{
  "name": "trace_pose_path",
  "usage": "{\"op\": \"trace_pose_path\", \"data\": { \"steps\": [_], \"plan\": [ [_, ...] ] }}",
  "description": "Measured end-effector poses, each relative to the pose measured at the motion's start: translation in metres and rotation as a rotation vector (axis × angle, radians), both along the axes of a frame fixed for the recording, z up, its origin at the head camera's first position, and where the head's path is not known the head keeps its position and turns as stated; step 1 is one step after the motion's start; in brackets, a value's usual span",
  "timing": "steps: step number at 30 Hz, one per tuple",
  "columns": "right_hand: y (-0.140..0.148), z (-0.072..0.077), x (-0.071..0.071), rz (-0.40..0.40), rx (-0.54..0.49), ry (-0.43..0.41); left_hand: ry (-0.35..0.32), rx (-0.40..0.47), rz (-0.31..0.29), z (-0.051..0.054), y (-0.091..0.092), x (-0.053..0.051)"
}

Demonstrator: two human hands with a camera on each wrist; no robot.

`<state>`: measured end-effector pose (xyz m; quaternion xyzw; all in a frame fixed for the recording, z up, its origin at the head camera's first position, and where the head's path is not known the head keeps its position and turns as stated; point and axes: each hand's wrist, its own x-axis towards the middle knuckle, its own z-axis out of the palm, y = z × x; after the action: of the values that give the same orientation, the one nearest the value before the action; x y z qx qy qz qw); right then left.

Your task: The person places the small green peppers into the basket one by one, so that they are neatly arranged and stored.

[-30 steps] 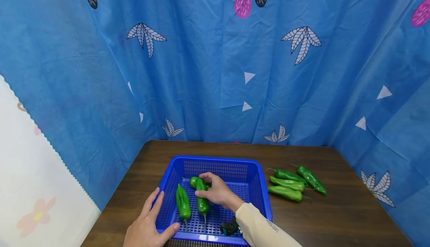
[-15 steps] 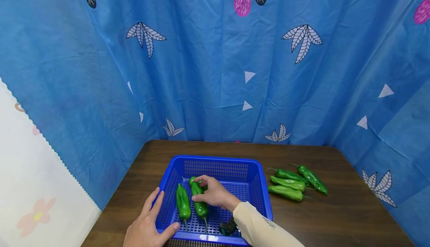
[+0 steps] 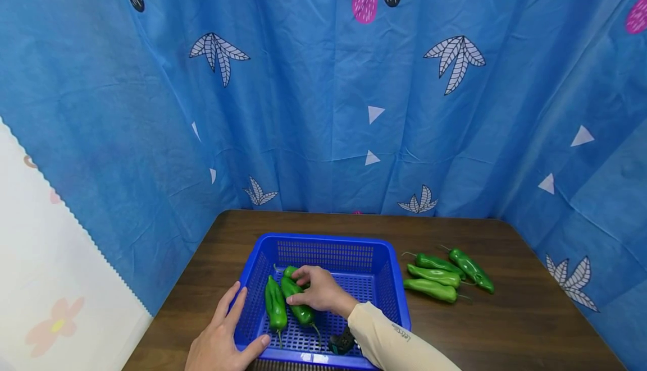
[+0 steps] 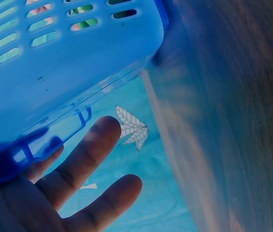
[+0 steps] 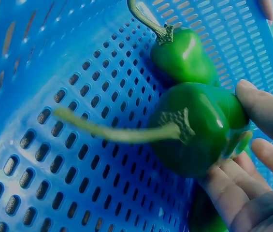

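Observation:
My right hand (image 3: 323, 291) is inside the blue basket (image 3: 328, 239), holding a green pepper (image 3: 305, 315) between thumb and fingers. Its stem points toward the front rim. In the right wrist view, the thumb (image 5: 259, 104) lies on one side of the held pepper (image 5: 187, 135) and fingers on the other. Just left of it lies a second pepper (image 3: 275, 306). A third pepper (image 3: 290, 271), partly hidden by the right hand, lies behind. My left hand (image 3: 219, 340) rests at the basket's near left corner, fingers extended along the outside and thumb by the front rim.
Several green peppers (image 3: 432, 289) lie on the brown wooden table (image 3: 510, 315), right of the basket. A blue patterned curtain (image 3: 333, 107) hangs behind the table. A black wrist device (image 3: 341, 341) sits under the right forearm, over the basket's front part.
My right hand has shifted the held pepper leftward, closer to the left pepper, and its stem end has swung right. The left hand stays at the basket corner.

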<state>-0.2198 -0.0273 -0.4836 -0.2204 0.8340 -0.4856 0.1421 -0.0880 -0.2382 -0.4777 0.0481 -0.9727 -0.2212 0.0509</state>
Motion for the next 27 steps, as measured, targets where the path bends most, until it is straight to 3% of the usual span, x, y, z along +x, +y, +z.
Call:
{"op": "trace_pose_path", "data": {
  "steps": [6, 14, 20, 27],
  "plan": [
    [-0.0002, -0.001, -0.002, -0.004, 0.018, 0.049, 0.001, 0.007, -0.001, 0.0016, 0.0001, -0.0001],
    [0.0011, -0.0017, -0.0043, 0.068, 0.168, 0.226, -0.053, 0.008, 0.012, 0.004, 0.0006, 0.0005],
    [0.0012, -0.0014, -0.0037, 0.066, 0.156, 0.222, -0.058, 0.004, 0.01, 0.0042, 0.0002, -0.0003],
    [0.001, 0.0003, -0.0028, 0.077, 0.107, 0.136, -0.053, 0.001, 0.014, 0.0048, -0.0001, -0.0004]
  ]
}}
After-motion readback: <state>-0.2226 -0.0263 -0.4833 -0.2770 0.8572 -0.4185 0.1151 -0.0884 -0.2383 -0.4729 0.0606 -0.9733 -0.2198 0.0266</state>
